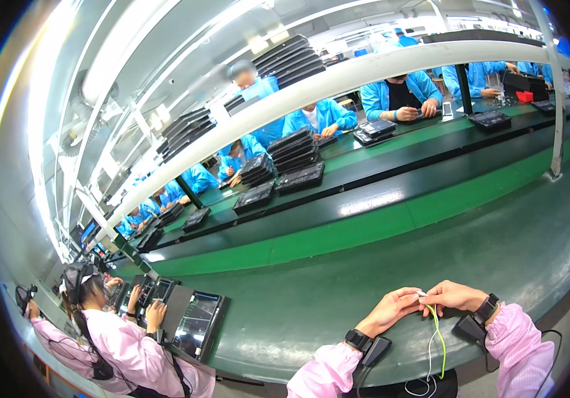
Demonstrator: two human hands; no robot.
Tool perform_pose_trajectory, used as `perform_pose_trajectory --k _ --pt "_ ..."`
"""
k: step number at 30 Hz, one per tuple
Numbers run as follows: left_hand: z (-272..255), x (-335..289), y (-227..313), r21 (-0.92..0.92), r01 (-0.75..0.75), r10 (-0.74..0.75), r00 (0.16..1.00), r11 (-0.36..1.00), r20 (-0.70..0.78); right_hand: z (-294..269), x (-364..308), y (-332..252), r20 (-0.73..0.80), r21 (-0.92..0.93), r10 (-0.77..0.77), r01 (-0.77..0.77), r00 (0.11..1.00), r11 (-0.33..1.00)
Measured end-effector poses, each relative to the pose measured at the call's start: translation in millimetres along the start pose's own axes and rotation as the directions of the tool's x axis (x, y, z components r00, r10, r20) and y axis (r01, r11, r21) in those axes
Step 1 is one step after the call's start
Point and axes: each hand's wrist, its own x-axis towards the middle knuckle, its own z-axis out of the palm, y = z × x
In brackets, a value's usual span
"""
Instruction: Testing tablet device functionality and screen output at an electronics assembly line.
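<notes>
- your left hand (pixel 391 310) and right hand (pixel 454 296) meet over the near right part of the green desk (pixel 298 318), fingertips almost together.
- grip, left: thumb and fingers pinched on a small white tip (pixel 421 294).
- grip, right: fingers curled in, pinching the yellow-green cable (pixel 443 348) right by that tip.
- yellow-green cable hangs from your fingers, bowing out to the right, down past the desk's near edge in view.
- white cable (pixel 429 351) hangs alongside, loops near the bottom of the view. can't tell if the two join inside your fingers.
- you have a black band on each wrist, a dark box (pixel 376 351) at the left one, another at the right; pink sleeves (pixel 324 371).
- well to your left, same desk: a flat device with a dark glossy screen (pixel 196 324), tilted, next to a co-worker in pink (pixel 116 331) whose hands are on another unit.
- across from you: a dark conveyor belt (pixel 378 199) with a green edge strip, white bar (pixel 338 86) above it.
- far side: stacked black trays (pixel 295 149), people in blue seated along the line, a red thing (pixel 525 97) at far right.
</notes>
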Motion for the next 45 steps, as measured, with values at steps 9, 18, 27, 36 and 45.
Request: perform_pose_trajectory --k 9,18,27,36,45 --pt "2.4 -2.4 3.7 -0.015 0.009 -0.009 0.999 1.0 -0.035 3.4 2.0 -3.4 -0.019 -0.003 0.018 -0.018 1.0 1.0" --pt "4.0 -3.9 7.7 0.008 0.029 -0.029 0.999 1.0 -0.046 4.2 1.7 -6.2 -0.014 -0.039 0.032 -0.033 0.999 0.999" --pt "3.6 -3.6 6.8 0.0 0.022 -0.022 0.998 1.0 -0.051 4.3 3.2 -4.0 -0.007 -0.012 0.015 -0.015 1.0 1.0" --pt "0.7 -2.8 4.6 -0.002 -0.006 0.006 0.999 1.0 -0.033 4.4 3.1 -7.0 0.011 -0.021 0.003 -0.003 1.0 1.0" --pt "-0.9 -2.1 4.2 -0.004 0.004 -0.004 1.0 1.0 -0.023 3.4 4.3 -3.4 -0.008 -0.036 0.01 -0.01 1.0 0.999"
